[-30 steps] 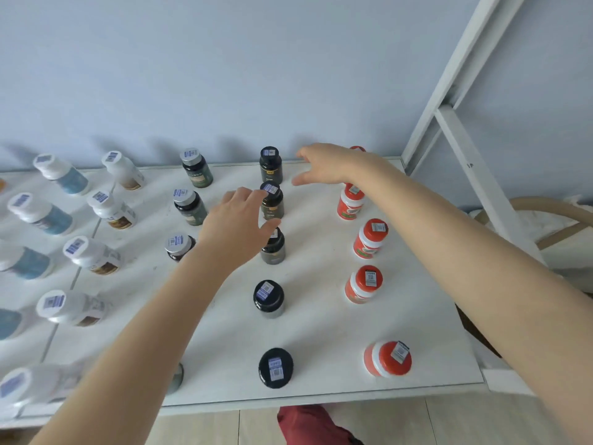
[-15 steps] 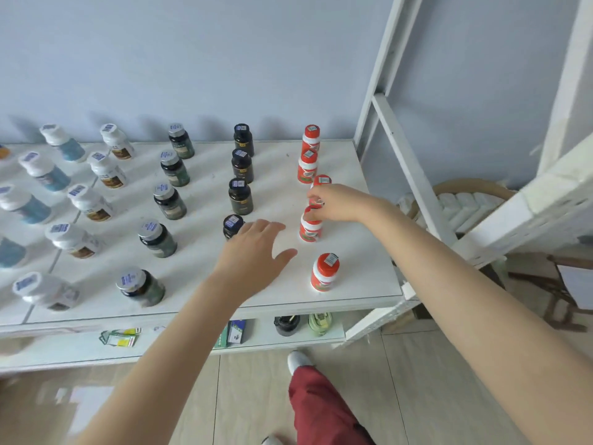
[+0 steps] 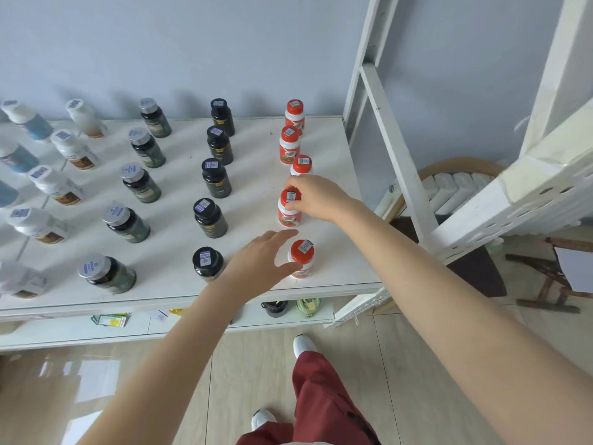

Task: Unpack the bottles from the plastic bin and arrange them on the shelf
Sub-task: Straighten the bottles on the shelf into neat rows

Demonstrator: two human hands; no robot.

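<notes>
1. While the right hand [image 3: 317, 197] is gripping the fourth red-capped bottle [image 3: 287, 216] at its cap with curled fingers and thumb, that bottle is standing upright on the white shelf [image 3: 179, 187], in the rightmost column.
2. The left hand [image 3: 260, 261] is hovering with fingers straight and spread, holding nothing, just beside the front red-capped bottle [image 3: 303, 253]. Its thumb is possibly touching that bottle's side, though the angle is leaving this unclear.
3. Black-capped bottles [image 3: 210, 216], silver-capped bottles [image 3: 126, 221] and white bottles [image 3: 56, 187] are standing in columns to the left, with the farthest ones blurring at the frame edge.
</notes>
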